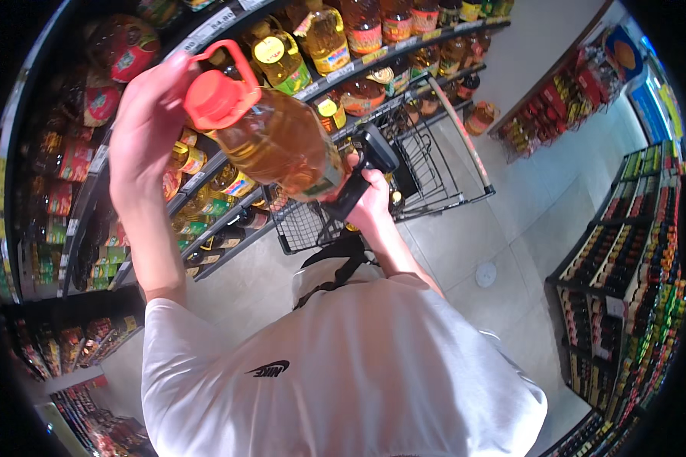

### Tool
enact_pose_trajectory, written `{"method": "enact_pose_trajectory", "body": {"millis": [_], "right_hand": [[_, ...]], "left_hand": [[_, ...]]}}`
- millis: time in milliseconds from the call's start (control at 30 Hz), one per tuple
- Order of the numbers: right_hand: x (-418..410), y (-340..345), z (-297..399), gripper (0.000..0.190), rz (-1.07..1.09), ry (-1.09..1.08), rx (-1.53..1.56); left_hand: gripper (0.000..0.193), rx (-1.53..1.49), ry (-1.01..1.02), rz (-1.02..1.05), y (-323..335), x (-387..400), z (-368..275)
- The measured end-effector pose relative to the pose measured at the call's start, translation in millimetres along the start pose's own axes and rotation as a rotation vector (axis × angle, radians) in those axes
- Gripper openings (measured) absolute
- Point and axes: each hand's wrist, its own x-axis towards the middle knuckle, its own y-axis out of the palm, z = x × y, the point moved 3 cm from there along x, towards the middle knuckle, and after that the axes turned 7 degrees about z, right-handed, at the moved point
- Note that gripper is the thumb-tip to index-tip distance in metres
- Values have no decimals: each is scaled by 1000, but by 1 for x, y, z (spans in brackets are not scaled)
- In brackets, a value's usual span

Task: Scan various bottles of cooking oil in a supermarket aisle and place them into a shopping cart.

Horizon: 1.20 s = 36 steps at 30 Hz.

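My left hand [148, 114] grips the red handle of a large clear plastic jug of amber cooking oil [274, 143]. The jug is tilted, with its red cap [211, 97] towards me and its base pointing away to the right. In my right hand [373, 197] is a black handheld scanner [371, 154], held by its grip beside the lower end of the jug. A label on the jug faces partly towards the scanner; whether the two touch I cannot tell. Behind the scanner stands a black wire shopping cart [429, 160], with some bottles low down near it.
Shelves of oil bottles [326, 40] with price strips [214, 25] run along the left and far side. On the right stands a rack of dark bottles [606, 257]. Hanging red packets [554, 103] are at the far right. Grey floor tiles [463, 240] lie between.
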Motion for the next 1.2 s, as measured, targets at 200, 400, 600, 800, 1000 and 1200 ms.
{"method": "enact_pose_trajectory", "body": {"millis": [200, 400, 600, 800, 1000, 1200], "right_hand": [[-19, 52, -6, 24, 55, 57, -18], [-25, 99, 2, 24, 120, 77, -168], [-22, 117, 9, 28, 38, 59, -353], [-27, 116, 17, 29, 40, 75, -412], [-25, 104, 30, 42, -96, -5, -550], [-60, 147, 39, 28, -173, 104, -1717]], "left_hand": [[28, -17, 33, 123, 33, 9, -4], [134, 147, 523, 251, 14, 16, 41], [137, -333, 117, -6, 40, 0, 162], [130, -739, 250, 79, 35, 10, 250], [86, -748, 234, 25, 47, 10, 252], [59, -782, 242, -191, 13, 20, 265]]}}
